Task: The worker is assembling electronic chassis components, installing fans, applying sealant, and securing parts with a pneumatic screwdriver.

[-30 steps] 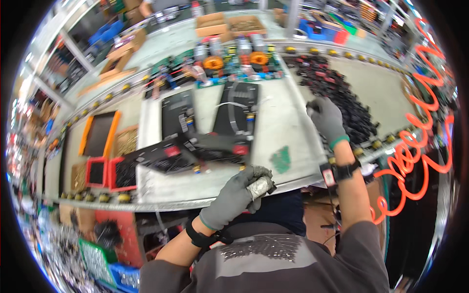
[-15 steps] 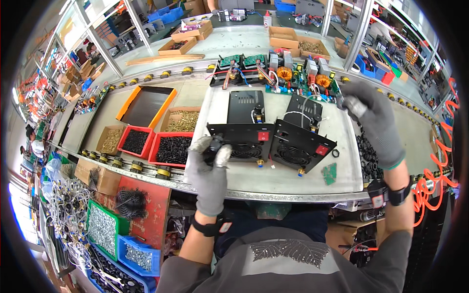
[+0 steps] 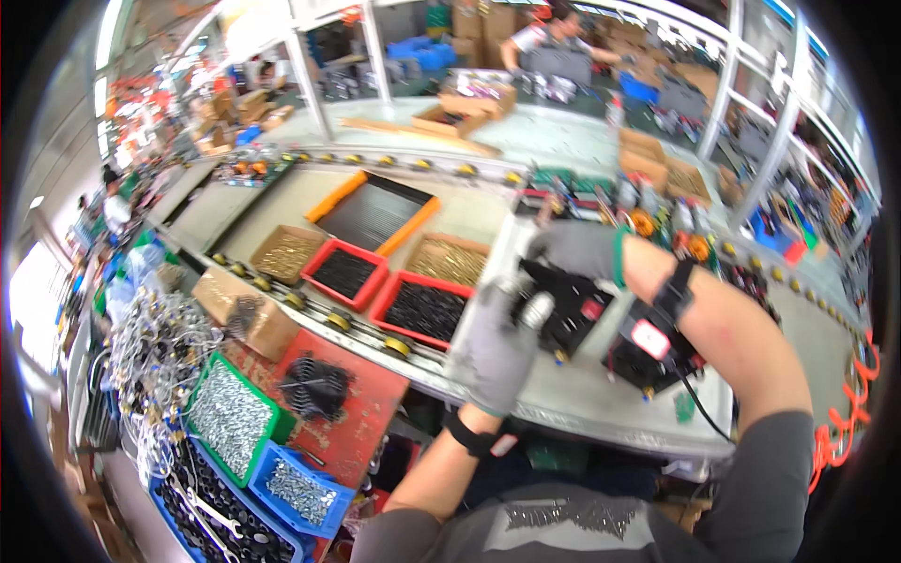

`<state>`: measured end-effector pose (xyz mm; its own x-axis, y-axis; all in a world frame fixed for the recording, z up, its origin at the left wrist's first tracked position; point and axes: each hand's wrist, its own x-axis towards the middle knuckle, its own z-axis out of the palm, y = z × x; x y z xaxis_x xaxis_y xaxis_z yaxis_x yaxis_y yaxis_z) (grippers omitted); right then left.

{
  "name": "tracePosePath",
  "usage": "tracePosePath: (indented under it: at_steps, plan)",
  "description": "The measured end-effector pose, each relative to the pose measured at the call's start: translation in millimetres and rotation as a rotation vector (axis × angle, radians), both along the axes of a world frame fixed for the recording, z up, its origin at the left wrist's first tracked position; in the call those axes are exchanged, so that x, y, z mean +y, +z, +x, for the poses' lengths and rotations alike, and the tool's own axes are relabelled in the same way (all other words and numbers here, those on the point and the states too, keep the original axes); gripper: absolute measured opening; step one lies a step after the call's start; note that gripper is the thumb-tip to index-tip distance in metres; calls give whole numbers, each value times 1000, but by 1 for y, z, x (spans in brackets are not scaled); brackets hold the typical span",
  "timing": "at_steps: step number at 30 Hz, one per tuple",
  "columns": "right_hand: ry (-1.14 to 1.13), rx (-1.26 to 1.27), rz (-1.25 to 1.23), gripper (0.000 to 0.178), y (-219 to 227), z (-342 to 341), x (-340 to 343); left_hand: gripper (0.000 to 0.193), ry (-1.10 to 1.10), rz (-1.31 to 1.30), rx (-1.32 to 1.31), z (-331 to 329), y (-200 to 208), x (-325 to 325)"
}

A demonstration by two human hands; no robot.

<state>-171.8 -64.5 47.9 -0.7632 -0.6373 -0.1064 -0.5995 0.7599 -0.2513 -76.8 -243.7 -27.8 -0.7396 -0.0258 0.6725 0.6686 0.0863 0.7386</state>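
My left hand (image 3: 499,352), in a grey glove, is at the left edge of a black fan panel (image 3: 571,324) with a red switch and brass fitting. Its thumb and fingers close around something dark that I cannot make out. Above the same panel, my right hand (image 3: 577,251) reaches across from the right with its fingers bent down near the panel's top left corner; blur hides what they touch. A second black fan panel (image 3: 631,361) stands to the right, partly covered by my right forearm and the device strapped to its wrist.
Red bins (image 3: 419,340) of black parts and cardboard boxes (image 3: 282,272) of brass-coloured parts stand to the left, near an orange-edged tray (image 3: 333,218). Circuit boards (image 3: 648,225) line the back. A green bin (image 3: 258,433) holds screws at lower left. Orange coiled hose (image 3: 840,427) hangs right.
The view has turned left, so the bench appears shifted rightward. My right hand has come from the right side across to the left panel, close to my left hand, which stays by that panel's edge.
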Motion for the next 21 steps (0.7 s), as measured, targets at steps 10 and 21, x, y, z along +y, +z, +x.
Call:
tracePosePath:
  at_steps: [10, 21]
  plan:
    - [-182, -250, -447, 35, 12, 27, -7, 25, -251, 340, -457, 1, -4, 2]
    - [-255, -499, -398, 46, 17, 25, 6, 25, 238, -301, -81, 10, 22, -2]
